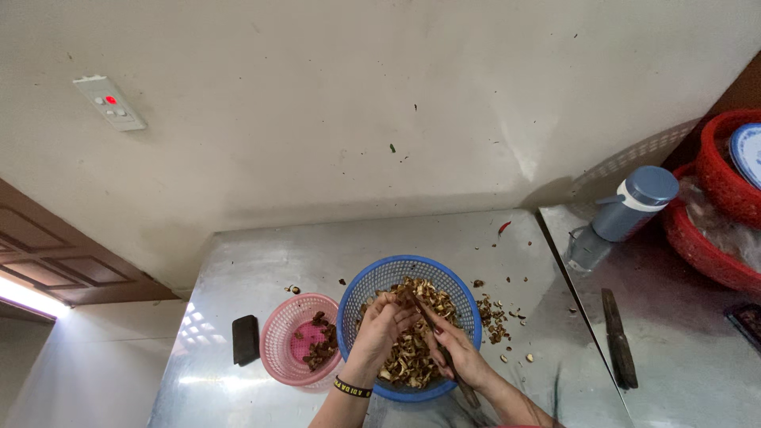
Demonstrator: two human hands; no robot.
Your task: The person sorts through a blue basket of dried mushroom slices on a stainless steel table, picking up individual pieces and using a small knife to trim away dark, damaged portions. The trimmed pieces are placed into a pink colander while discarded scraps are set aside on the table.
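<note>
A blue mesh basket (379, 277) full of brown dried pieces (412, 361) stands on a steel table (254, 269). My left hand (379, 326) is over the basket, fingers pinched on one brown piece at the top of the heap. My right hand (457, 351) grips a dark thin tool (444, 349), probably scissors or a knife, whose tip points up toward that piece. A small pink basket (279, 337) with a few dark bits stands just left of the blue one.
A dark phone (246, 339) lies left of the pink basket. Brown scraps (495, 311) lie scattered right of the blue basket. On the adjoining table: a blue-grey lidded bottle (630, 208), a long knife (618, 337), red baskets (713, 238).
</note>
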